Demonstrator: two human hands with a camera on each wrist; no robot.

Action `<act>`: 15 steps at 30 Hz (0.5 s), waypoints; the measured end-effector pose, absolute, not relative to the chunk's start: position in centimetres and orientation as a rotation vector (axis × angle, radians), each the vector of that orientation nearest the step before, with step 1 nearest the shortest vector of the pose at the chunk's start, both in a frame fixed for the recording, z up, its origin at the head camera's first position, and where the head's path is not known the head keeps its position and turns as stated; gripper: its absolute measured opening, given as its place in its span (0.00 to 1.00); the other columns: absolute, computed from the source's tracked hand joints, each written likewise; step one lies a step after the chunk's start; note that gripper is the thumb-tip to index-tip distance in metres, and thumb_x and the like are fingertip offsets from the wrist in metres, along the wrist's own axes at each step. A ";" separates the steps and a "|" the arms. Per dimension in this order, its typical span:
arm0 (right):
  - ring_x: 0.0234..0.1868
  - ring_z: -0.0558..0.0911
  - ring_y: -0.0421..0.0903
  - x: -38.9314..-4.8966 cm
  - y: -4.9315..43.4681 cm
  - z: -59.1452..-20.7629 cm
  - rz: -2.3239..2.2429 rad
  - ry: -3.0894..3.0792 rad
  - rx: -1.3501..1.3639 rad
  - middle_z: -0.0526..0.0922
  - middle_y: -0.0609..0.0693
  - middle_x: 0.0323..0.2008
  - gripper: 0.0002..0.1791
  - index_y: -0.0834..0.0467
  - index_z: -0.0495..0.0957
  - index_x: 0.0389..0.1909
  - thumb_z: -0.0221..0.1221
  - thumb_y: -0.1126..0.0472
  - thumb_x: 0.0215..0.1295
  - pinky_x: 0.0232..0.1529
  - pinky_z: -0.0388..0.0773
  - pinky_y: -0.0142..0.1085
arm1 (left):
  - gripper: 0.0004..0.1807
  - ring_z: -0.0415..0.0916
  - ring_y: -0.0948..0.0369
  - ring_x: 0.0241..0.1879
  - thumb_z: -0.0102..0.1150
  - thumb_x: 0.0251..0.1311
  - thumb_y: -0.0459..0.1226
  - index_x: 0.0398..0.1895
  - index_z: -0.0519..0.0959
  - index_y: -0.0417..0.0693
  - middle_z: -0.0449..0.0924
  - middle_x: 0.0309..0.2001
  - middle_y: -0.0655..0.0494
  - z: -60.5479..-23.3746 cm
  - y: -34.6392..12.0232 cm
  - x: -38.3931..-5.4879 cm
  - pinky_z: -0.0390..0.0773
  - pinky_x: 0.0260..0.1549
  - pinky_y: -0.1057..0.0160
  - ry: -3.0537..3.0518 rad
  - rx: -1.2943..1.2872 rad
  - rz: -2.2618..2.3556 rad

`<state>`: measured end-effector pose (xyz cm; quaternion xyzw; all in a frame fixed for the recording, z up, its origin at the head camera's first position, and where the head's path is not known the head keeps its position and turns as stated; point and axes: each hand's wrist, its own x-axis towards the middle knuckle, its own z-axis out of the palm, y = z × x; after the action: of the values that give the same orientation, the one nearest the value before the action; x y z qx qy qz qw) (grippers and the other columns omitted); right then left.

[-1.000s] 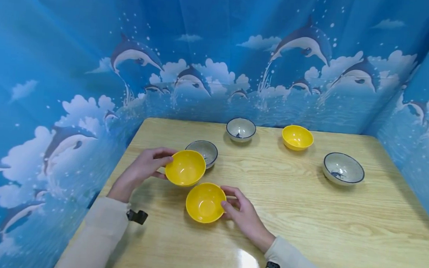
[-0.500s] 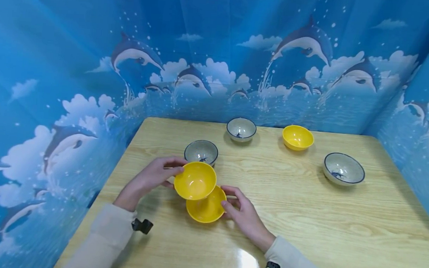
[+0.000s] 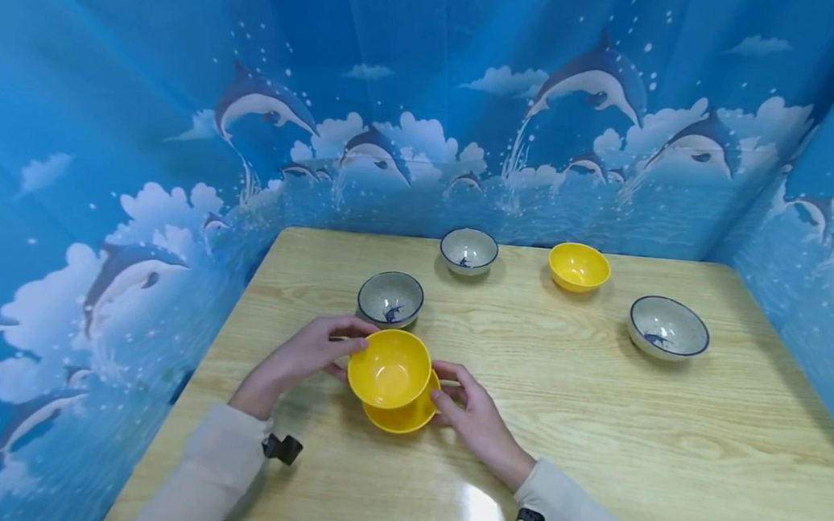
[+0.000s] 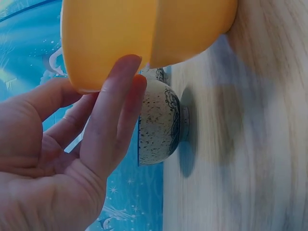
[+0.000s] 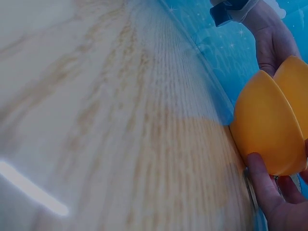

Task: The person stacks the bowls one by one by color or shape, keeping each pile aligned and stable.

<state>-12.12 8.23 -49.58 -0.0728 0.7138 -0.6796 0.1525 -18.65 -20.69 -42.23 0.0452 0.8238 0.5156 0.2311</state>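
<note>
My left hand grips a yellow bowl by its left side, thumb at the rim and fingers beneath. That bowl hangs just over a second yellow bowl and covers much of it. The lower bowl rests on the table, and my right hand holds its right side between thumb and fingers. In the right wrist view the lower bowl stands on the wood with the upper bowl partly behind it. A speckled grey bowl sits beyond my left fingers in the left wrist view.
Behind the hands stands the grey bowl with a blue rim. Another grey bowl and a yellow bowl are near the back edge. A third grey bowl is at the right. A dolphin-print curtain borders the wooden table.
My left hand has carried its yellow bowl rightward and toward me, from beside the lower yellow bowl to over it. My right hand and the lower bowl have stayed in place.
</note>
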 end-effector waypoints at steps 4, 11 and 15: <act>0.71 0.79 0.61 -12.1 8.1 -49.7 -1.950 2.053 -0.206 0.71 0.62 0.77 0.27 0.59 0.68 0.78 0.58 0.62 0.83 0.55 0.91 0.40 | 0.19 0.84 0.51 0.56 0.62 0.80 0.41 0.70 0.82 0.53 0.79 0.69 0.47 -42.5 -20.5 -18.5 0.94 0.44 0.54 2.244 0.120 1.418; 0.72 0.79 0.60 -12.0 8.1 -49.7 -1.947 2.071 -0.177 0.71 0.59 0.79 0.26 0.56 0.69 0.79 0.56 0.62 0.84 0.54 0.91 0.39 | 0.18 0.84 0.52 0.54 0.62 0.80 0.40 0.69 0.82 0.53 0.80 0.67 0.46 -42.8 -19.8 -18.3 0.94 0.41 0.55 2.285 0.158 1.364; 0.74 0.77 0.61 -12.0 8.2 -49.5 -1.954 2.034 -0.189 0.70 0.59 0.80 0.27 0.56 0.67 0.80 0.55 0.62 0.84 0.57 0.91 0.41 | 0.17 0.85 0.53 0.52 0.61 0.80 0.38 0.68 0.83 0.53 0.82 0.66 0.47 -42.7 -19.2 -18.0 0.94 0.39 0.57 2.323 0.149 1.322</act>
<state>-12.00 8.18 -49.50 -0.0661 0.7106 -0.6827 0.1569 -18.04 -19.15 -42.72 0.0541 0.8445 0.4805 0.2301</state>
